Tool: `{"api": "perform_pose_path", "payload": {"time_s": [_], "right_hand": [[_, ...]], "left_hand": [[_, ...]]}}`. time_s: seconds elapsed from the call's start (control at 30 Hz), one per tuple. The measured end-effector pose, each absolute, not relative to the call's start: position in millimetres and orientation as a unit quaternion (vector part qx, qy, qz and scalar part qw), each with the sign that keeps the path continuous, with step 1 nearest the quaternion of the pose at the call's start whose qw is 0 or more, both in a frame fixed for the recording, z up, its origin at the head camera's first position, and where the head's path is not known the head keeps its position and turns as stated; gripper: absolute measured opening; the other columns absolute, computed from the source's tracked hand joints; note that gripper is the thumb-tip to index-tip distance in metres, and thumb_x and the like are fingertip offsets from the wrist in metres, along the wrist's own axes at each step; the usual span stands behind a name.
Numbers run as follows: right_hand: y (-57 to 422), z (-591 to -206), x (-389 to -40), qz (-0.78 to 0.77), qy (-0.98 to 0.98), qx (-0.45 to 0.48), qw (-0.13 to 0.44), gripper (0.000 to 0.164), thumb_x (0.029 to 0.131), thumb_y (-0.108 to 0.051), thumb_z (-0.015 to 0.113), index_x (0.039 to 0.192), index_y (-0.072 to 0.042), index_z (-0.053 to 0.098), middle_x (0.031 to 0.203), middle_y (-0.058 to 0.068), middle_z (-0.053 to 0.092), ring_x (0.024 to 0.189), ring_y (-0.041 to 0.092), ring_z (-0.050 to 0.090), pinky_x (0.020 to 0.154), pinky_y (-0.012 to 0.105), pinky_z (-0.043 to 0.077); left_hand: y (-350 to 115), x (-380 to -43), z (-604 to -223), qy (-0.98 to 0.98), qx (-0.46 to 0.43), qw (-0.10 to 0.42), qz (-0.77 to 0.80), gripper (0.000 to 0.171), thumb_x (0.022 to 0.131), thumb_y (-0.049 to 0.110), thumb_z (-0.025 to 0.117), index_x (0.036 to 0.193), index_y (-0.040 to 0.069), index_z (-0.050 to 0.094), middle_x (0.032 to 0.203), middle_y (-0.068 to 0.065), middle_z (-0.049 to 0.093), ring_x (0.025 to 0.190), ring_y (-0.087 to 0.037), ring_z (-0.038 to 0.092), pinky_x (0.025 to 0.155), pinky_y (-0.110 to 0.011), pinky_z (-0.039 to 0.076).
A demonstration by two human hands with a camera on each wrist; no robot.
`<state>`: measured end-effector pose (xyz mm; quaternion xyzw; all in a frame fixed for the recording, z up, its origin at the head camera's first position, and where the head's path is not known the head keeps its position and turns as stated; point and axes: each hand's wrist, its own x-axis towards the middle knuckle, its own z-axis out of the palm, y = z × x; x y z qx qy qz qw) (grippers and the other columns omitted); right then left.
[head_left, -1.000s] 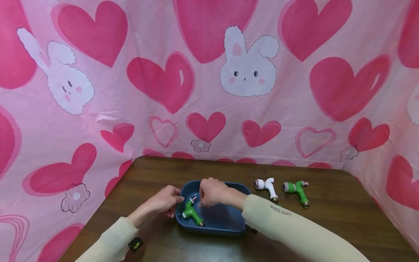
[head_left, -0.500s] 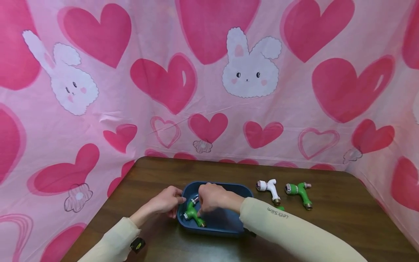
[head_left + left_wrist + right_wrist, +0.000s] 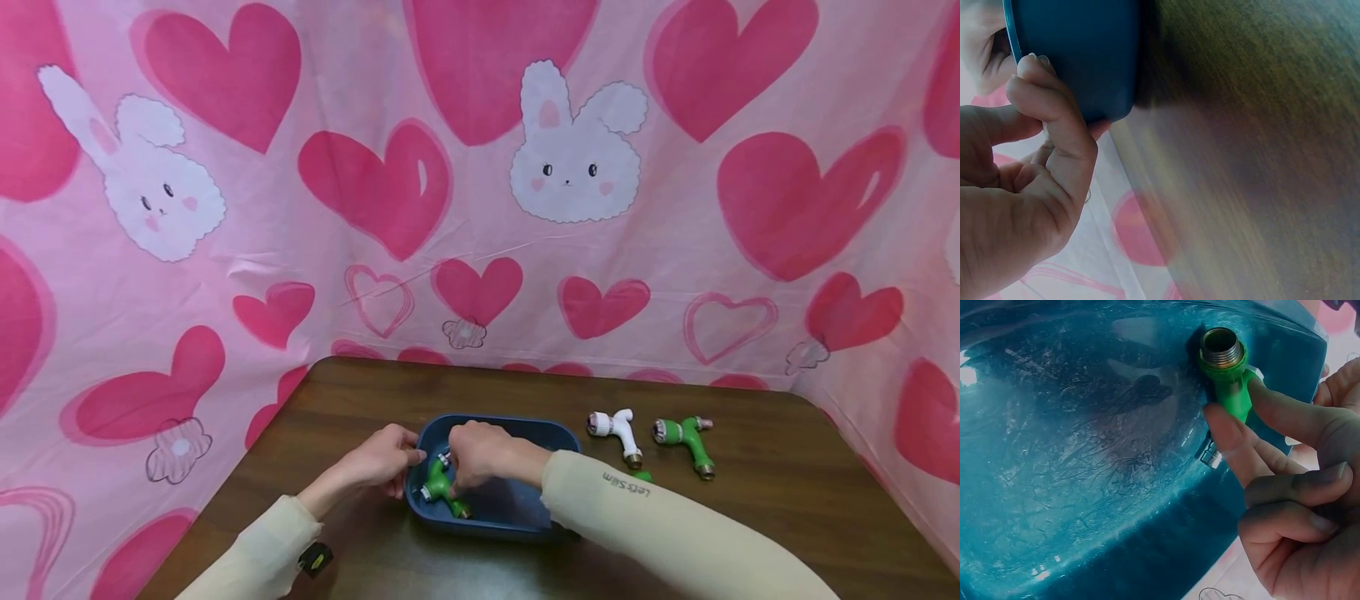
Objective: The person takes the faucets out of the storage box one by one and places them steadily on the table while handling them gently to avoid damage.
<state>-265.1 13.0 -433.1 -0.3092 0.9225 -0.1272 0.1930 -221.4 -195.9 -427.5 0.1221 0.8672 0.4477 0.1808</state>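
A green tap (image 3: 437,482) with a threaded brass end lies in the left part of a blue plastic basin (image 3: 517,510). Reaching into the basin from the right, my right hand (image 3: 480,454) pinches the tap; in the right wrist view thumb and forefinger lie on either side of its green body (image 3: 1232,394), the other fingers curled back. At the basin's left end, my left hand (image 3: 381,458) grips the rim. The left wrist view shows its bent fingers (image 3: 1054,106) against the outer wall.
A white tap (image 3: 619,430) and another green tap (image 3: 688,442) lie on the brown wooden table (image 3: 772,500) right of the basin. A small green piece (image 3: 642,476) peeks out behind the right sleeve. Pink heart-patterned cloth (image 3: 480,217) stands behind.
My right hand has moved slightly left and down onto the green tap and now covers part of it. The left hand stays at the basin's left rim.
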Motion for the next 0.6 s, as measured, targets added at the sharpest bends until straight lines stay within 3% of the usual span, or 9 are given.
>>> {"api": "perform_pose_path", "payload": {"time_s": [0.27,0.47,0.6], "right_hand": [[7,-429,-263,-0.121,0.924,-0.301,0.204,0.028,0.081,-0.037,0.093,0.076,-0.019,0.073,0.067,-0.005,0.066,0.06,0.013,0.063,0.056,0.028,0.054],[1,-404,-243,-0.091,0.933,-0.287,0.199,0.028,0.083,-0.035,0.093,0.075,-0.016,0.073,0.067,-0.003,0.067,0.061,0.012,0.064,0.059,0.028,0.053],[0,-423,-256,-0.099,0.928,-0.294,0.208,0.03,0.08,-0.038,0.094,0.073,-0.019,0.072,0.067,-0.004,0.067,0.06,0.011,0.065,0.058,0.028,0.054]], "left_hand": [[-195,-222,-425,0.866,0.117,0.183,0.45,0.022,0.106,0.01,0.063,0.121,-0.005,0.069,0.058,-0.008,0.061,0.042,-0.012,0.057,0.046,-0.026,0.054],[-195,-224,-427,0.868,0.131,0.185,0.443,0.016,0.106,0.009,0.061,0.108,-0.005,0.069,0.055,-0.006,0.06,0.041,-0.009,0.056,0.043,-0.025,0.053],[-196,-224,-429,0.867,0.133,0.182,0.445,0.015,0.106,0.009,0.061,0.107,-0.005,0.069,0.055,-0.005,0.06,0.04,-0.009,0.056,0.043,-0.027,0.053]]}}
